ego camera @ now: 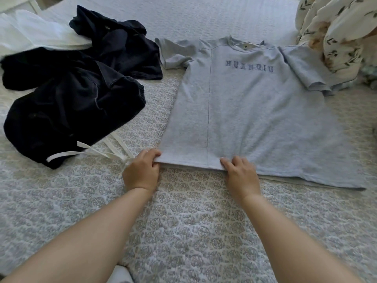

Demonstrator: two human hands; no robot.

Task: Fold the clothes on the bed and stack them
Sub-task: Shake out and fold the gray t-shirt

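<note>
Head view: both my hands sit on the near hem of the grey shirt (251, 111). My left hand (141, 172) pinches the hem's near-left corner, fingers curled over the edge; my right hand (240, 174) grips the hem further right, nearer the middle than the right corner. The shirt lies flat on the bed (183, 231), face up, its long axis running straight away from me, collar far. Both arms reach forward, wrists low. Dark clothes (77, 94) lie heaped far left, unfolded.
</note>
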